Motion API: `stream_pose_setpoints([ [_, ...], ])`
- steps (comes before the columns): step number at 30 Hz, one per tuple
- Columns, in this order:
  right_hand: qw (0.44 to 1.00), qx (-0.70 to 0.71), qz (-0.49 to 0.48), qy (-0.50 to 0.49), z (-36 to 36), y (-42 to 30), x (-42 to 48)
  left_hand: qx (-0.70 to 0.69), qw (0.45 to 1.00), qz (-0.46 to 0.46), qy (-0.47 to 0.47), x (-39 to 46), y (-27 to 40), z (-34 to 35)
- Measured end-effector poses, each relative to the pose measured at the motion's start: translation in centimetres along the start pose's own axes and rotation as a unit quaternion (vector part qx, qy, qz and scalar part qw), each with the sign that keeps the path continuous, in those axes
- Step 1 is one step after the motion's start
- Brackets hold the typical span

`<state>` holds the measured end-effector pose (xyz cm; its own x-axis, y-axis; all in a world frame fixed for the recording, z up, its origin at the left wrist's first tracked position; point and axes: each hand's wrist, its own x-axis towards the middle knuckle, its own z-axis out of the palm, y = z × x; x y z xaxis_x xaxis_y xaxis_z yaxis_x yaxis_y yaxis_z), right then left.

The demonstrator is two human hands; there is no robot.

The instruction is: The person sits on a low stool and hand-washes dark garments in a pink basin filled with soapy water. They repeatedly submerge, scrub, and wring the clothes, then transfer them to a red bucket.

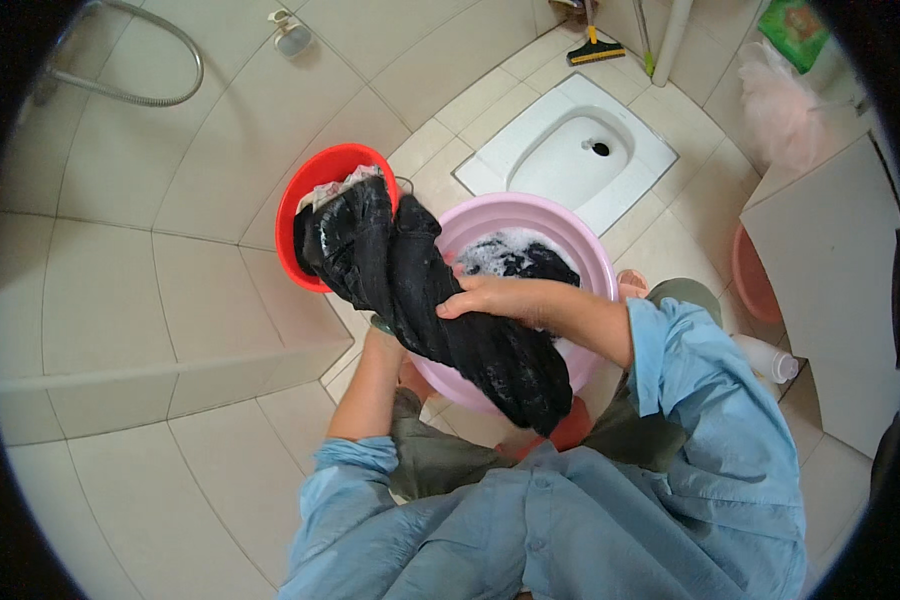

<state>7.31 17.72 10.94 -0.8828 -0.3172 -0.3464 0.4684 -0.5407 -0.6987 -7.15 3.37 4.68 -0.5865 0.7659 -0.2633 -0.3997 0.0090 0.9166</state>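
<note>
A twisted, wet black garment [427, 285] stretches from over a red bucket [287, 217] across a pink plastic basin [598, 262]. My right hand [476, 296] grips its middle from above, the thumb across the cloth. Most of my left hand [386, 326] is hidden beneath the garment near the bucket; only the wrist with a green band shows plainly, so its grip cannot be told. Suds and more black cloth [547, 262] lie in the basin. Pale patterned cloth [337, 187] shows inside the bucket under the garment's upper end.
A squat toilet [487, 161] is set in the tiled floor beyond the basin. A white bottle [769, 360] lies at the right beside a pale cabinet [817, 277], near a pink basin [754, 285]. A floor squeegee [596, 52] stands at the far wall; a shower hose [135, 97] hangs left.
</note>
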Motion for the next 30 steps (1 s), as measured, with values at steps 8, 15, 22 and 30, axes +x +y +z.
stream_pose_setpoints([
  [8,0.967,0.234,0.023,0.096,-0.1,0.7,-2.7,-0.447,0.878,-0.164,-0.041,1.6,1.9,-2.7],
  [15,0.98,0.174,0.015,0.091,-1.2,0.6,-1.5,-0.326,0.919,-0.123,-0.186,0.7,4.2,-2.3],
  [22,0.93,-0.311,-0.144,0.131,-2.3,6.2,1.8,-0.039,0.995,-0.073,0.047,0.9,1.2,-0.4],
  [30,0.817,-0.553,0.071,0.151,-3.8,9.5,3.0,0.31,0.942,0.001,0.13,1.4,-6.4,-0.6],
])
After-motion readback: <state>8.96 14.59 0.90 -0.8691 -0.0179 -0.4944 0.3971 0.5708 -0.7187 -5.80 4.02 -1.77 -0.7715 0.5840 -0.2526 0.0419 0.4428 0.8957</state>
